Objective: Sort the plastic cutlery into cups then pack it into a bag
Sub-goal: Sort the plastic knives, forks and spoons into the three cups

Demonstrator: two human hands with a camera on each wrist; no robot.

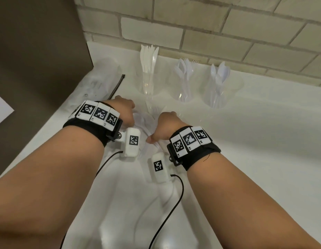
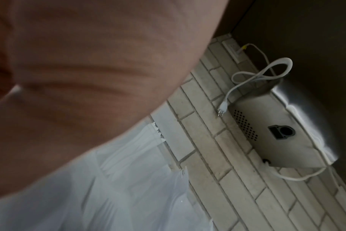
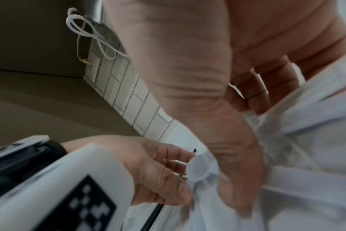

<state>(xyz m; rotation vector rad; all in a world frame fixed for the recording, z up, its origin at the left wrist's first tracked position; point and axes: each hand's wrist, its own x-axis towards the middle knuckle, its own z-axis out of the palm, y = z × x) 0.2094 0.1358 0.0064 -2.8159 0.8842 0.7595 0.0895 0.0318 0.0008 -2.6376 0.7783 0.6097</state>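
Observation:
At the back of the white counter stand three clear cups: one of knives [image 1: 148, 81], one of forks [image 1: 185, 85], one of spoons [image 1: 219, 88]. In front of them lies a thin white plastic bag [image 1: 143, 123], which both hands hold. My left hand [image 1: 125, 112] pinches its left edge. My right hand [image 1: 162, 124] has thumb and curled fingers gripping bunched bag film [image 3: 298, 140]. In the right wrist view a round spoon bowl [image 3: 199, 168] shows through the film beside the left fingers [image 3: 168, 176]. The left wrist view shows my palm [image 2: 79, 78] over the bag [image 2: 128, 187].
A brick wall [image 1: 210, 29] backs the counter, and a brown panel [image 1: 39, 51] closes off the left side. A thin black strip [image 1: 118, 85] and crumpled clear plastic [image 1: 100, 81] lie at the back left. A steel hand dryer [image 2: 277, 132] with white cords hangs on the wall.

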